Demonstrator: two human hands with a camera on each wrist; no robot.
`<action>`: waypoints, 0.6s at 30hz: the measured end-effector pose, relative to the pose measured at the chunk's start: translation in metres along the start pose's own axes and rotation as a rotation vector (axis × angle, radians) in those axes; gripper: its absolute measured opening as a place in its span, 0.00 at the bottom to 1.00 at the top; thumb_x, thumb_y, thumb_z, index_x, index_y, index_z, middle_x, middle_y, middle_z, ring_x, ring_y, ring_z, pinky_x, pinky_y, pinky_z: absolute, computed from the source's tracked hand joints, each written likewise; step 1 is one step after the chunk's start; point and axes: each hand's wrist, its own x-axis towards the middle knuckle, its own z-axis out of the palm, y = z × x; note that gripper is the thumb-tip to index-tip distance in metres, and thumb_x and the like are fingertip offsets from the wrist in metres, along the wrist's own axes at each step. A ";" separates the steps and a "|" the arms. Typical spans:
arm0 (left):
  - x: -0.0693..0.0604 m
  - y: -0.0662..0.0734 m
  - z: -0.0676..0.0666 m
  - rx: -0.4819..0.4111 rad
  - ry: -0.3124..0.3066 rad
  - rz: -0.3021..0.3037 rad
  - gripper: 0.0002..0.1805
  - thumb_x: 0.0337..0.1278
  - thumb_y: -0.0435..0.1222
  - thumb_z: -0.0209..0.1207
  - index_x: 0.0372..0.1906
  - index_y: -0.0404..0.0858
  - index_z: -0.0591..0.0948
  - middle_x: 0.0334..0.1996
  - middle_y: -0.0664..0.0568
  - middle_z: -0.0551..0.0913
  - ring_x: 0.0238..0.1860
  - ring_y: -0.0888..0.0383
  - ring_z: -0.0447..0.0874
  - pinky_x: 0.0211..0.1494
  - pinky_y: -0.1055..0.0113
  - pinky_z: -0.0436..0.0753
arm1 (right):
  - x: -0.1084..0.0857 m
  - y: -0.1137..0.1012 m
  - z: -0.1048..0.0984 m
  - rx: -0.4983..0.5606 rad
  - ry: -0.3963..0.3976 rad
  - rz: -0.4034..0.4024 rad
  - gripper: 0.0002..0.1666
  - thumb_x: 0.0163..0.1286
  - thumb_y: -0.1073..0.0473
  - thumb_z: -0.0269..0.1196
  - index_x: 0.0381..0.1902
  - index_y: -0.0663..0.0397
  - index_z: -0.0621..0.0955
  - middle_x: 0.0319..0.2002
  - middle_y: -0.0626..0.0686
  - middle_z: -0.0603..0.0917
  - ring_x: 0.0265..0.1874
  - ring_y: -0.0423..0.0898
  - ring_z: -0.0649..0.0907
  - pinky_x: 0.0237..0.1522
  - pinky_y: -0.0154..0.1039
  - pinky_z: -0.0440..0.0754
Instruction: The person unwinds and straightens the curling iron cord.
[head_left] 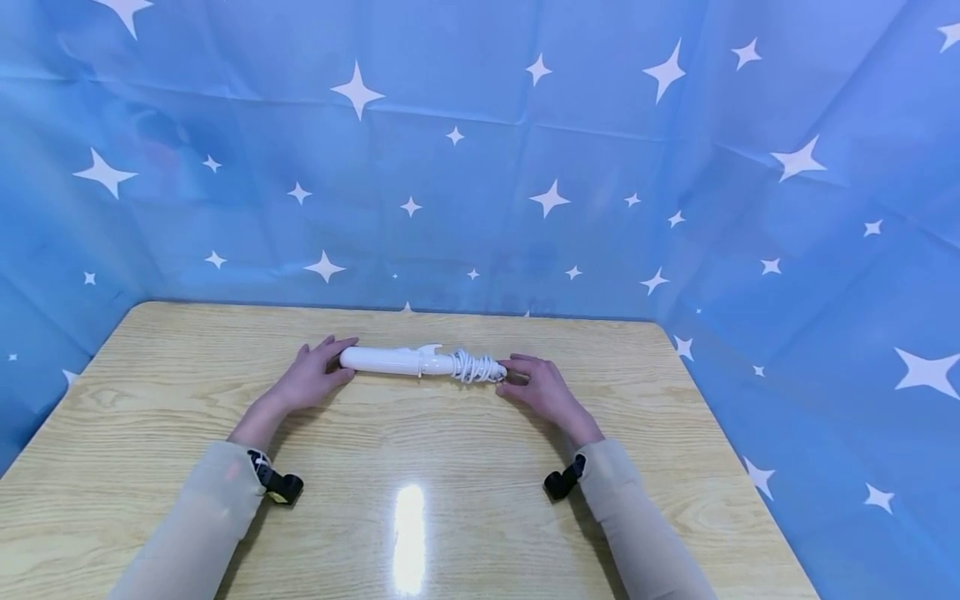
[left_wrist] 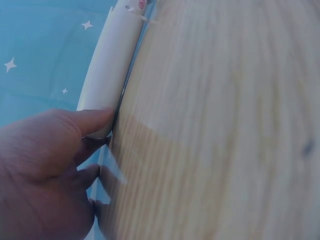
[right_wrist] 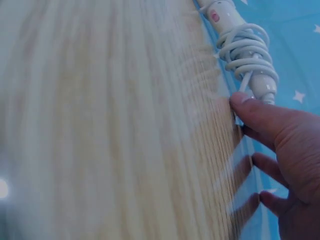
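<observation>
1. White corded appliance (head_left: 397,361), one: lying lengthwise on the counter (head_left: 480,454), near the far edge and running roughly along it; its thick barrel is pointing left.
2. Cord (head_left: 472,367), white: coiling several times around the appliance's right part. A pink button (right_wrist: 215,16) is showing just beyond the coils.
3. Room: the wood surface is extending well past both ends of the appliance and widely toward the person; only a narrow strip is running behind it. The side edges are standing well apart from both hands.
4. Left grip (head_left: 318,375): opening only about as wide as the barrel, thumb and forefinger holding its end from either side; the palm is facing inward.
5. Right grip (head_left: 547,387): parting slightly, thumb and forefinger pinching the corded end; the lower fingers are touching the counter.
6. Forearms, in pale sleeves (head_left: 202,517): slanting inward from the near side, wrist cameras (head_left: 277,485) sitting at the cuffs.
7. Backdrop (head_left: 480,92), blue with white stars: hanging behind the far edge and along both sides.
</observation>
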 end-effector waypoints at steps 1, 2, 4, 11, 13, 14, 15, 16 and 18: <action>0.000 0.000 0.000 0.001 0.000 0.001 0.32 0.75 0.34 0.58 0.77 0.29 0.63 0.71 0.28 0.66 0.77 0.28 0.45 0.77 0.28 0.33 | 0.000 0.000 0.000 0.005 -0.002 -0.001 0.27 0.68 0.53 0.73 0.63 0.51 0.84 0.67 0.63 0.77 0.67 0.63 0.74 0.71 0.61 0.71; 0.001 0.001 0.001 0.000 0.001 0.001 0.32 0.75 0.34 0.58 0.77 0.29 0.63 0.71 0.28 0.66 0.77 0.28 0.45 0.77 0.28 0.33 | 0.000 0.000 -0.001 0.009 -0.001 -0.003 0.27 0.67 0.53 0.73 0.62 0.52 0.84 0.66 0.63 0.77 0.67 0.63 0.74 0.71 0.61 0.71; 0.001 0.001 0.002 0.001 0.002 0.004 0.31 0.75 0.33 0.58 0.76 0.29 0.64 0.71 0.28 0.67 0.77 0.28 0.45 0.77 0.28 0.34 | 0.001 0.000 -0.001 0.019 0.004 -0.005 0.26 0.67 0.53 0.73 0.61 0.52 0.85 0.66 0.63 0.78 0.66 0.62 0.75 0.70 0.60 0.73; 0.001 -0.001 0.002 0.005 0.012 0.029 0.27 0.74 0.30 0.57 0.72 0.27 0.68 0.67 0.27 0.71 0.76 0.26 0.46 0.75 0.25 0.34 | 0.002 0.001 0.002 0.033 0.024 -0.066 0.20 0.65 0.56 0.74 0.55 0.51 0.88 0.53 0.53 0.88 0.53 0.52 0.85 0.61 0.52 0.83; 0.000 -0.001 0.002 0.006 0.017 0.034 0.26 0.74 0.30 0.57 0.72 0.27 0.68 0.67 0.27 0.72 0.76 0.25 0.46 0.75 0.25 0.34 | 0.003 0.000 0.003 0.025 0.028 -0.079 0.19 0.66 0.56 0.74 0.54 0.50 0.88 0.50 0.50 0.89 0.49 0.49 0.86 0.57 0.50 0.85; 0.000 -0.001 0.001 0.007 0.017 0.036 0.26 0.74 0.30 0.57 0.72 0.27 0.68 0.66 0.27 0.72 0.76 0.25 0.46 0.75 0.25 0.34 | 0.003 0.000 0.003 0.024 0.031 -0.078 0.19 0.66 0.56 0.74 0.54 0.50 0.88 0.49 0.50 0.89 0.48 0.48 0.86 0.56 0.49 0.85; -0.001 -0.001 0.001 0.007 0.015 0.037 0.27 0.74 0.30 0.57 0.72 0.26 0.68 0.66 0.27 0.72 0.76 0.25 0.46 0.75 0.25 0.34 | 0.003 0.000 0.004 0.025 0.035 -0.073 0.19 0.66 0.56 0.74 0.55 0.50 0.88 0.48 0.50 0.89 0.47 0.47 0.86 0.54 0.48 0.85; -0.001 -0.001 0.001 0.005 0.013 0.038 0.27 0.74 0.30 0.57 0.72 0.26 0.68 0.67 0.27 0.72 0.76 0.25 0.46 0.75 0.25 0.33 | 0.002 -0.001 0.004 0.028 0.038 -0.071 0.19 0.66 0.57 0.74 0.55 0.51 0.88 0.48 0.50 0.89 0.46 0.47 0.86 0.53 0.48 0.86; -0.002 -0.001 0.001 0.000 0.009 0.035 0.27 0.74 0.31 0.57 0.72 0.27 0.68 0.67 0.28 0.72 0.76 0.26 0.46 0.75 0.25 0.33 | 0.001 -0.002 0.005 0.052 0.044 -0.060 0.20 0.66 0.58 0.73 0.56 0.53 0.87 0.48 0.51 0.89 0.45 0.46 0.87 0.50 0.46 0.87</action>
